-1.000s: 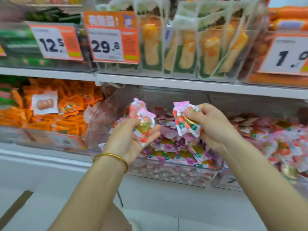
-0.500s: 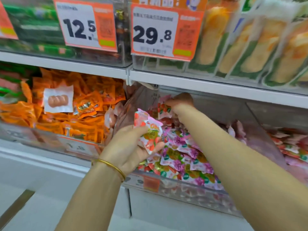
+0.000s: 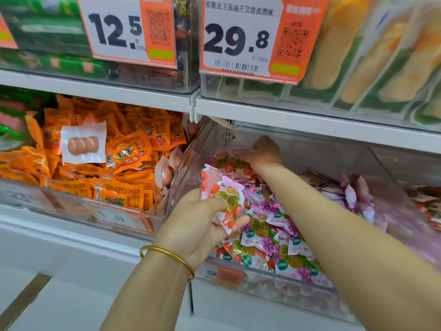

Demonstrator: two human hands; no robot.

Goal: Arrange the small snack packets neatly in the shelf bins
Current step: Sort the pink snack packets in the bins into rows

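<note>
Holding a strawberry packet (image 3: 222, 201) in your L hand (image 3: 198, 223), thumb & fingers pinching it over the front-left of the clear bin (image 3: 274, 280). Your R hand (image 3: 266, 151) is reaching to the bin's back, resting on the red packets (image 3: 229, 161) there; its fingers are hidden, so can't tell if it's gripping one. Loads of purple packets (image 3: 269, 232) are filling the bin's front.

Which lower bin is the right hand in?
The clear bin of pink and purple packets under the 29.8 tag; the right hand reaches its back. The orange-packet bin is untouched.
</note>
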